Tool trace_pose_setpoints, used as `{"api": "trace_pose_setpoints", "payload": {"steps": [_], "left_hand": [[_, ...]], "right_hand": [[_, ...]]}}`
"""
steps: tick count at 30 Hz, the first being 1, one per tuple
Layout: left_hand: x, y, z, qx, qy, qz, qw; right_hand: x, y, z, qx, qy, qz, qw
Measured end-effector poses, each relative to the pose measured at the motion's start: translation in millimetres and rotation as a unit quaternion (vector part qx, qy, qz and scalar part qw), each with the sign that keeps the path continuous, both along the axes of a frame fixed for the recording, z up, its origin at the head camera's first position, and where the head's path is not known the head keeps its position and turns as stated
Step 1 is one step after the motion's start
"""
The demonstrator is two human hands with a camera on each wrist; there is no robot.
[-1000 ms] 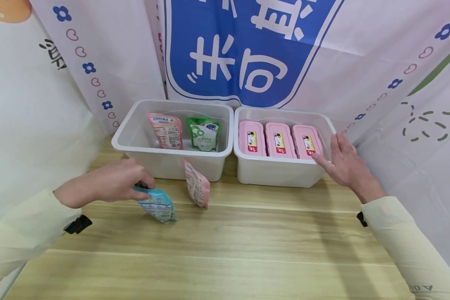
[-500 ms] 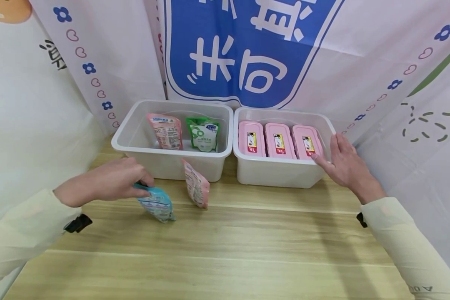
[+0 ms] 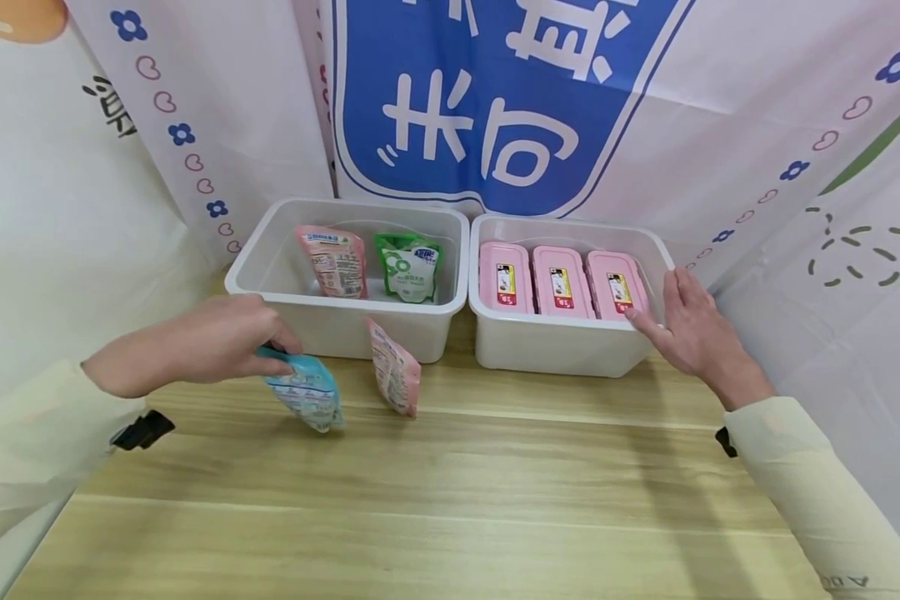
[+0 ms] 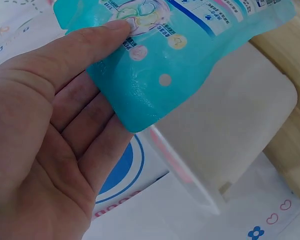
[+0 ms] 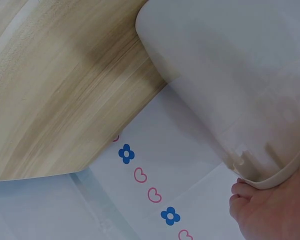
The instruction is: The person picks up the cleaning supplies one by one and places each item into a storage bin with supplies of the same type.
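- Left hand (image 3: 202,340): thumb and fingers (image 4: 92,107) closed together on one end of the blue pouch (image 3: 307,392); thumb flat on the printed face, remaining fingers behind it.
- Blue pouch: located in front of the left bin (image 3: 337,321), near its left front corner. Long axis slopes from the gripped end at upper left to the free end at lower right, as seen by the head camera.
- Free-end contact with the counter (image 3: 450,500): cannot be determined.
- Back face of the blue pouch: hidden. The left wrist view cuts off the free end at the top edge.
- Right hand (image 3: 693,333): fingers extended, resting on the right front corner of the right bin (image 3: 555,346); largely cut off in the right wrist view.
- Pink pouch (image 3: 395,372): tilted, on the counter, right of the blue pouch, apart from it.
- Pink boxes (image 3: 562,283): three, inside the right bin; lower portions hidden by its front wall.
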State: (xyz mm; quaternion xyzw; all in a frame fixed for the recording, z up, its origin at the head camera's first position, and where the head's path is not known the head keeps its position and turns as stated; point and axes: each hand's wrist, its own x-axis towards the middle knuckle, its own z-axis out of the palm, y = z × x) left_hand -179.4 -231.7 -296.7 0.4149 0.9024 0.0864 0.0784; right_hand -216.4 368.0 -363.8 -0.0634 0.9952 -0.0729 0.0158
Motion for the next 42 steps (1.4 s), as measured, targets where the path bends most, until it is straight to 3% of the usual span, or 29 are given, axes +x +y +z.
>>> {"api": "trace_pose_setpoints", "payload": {"steps": [24,29,42], "left_hand": [[-6.6,-4.6,49.3,-0.001,0.005,0.047,0.9989],[-5.7,-5.4,63.2,-0.004,0.01,0.067,0.9977],[-11.5,-5.9,90.3,-0.015,0.034,0.085,0.9957]], "right_hand": [[0.5,1.6,1.1,0.0,-0.01,0.005,0.9999],[0.1,2.3,1.1,0.0,-0.013,0.004,0.9999],[1.2,1.3,2.3,0.001,-0.013,0.003,0.9999]]}}
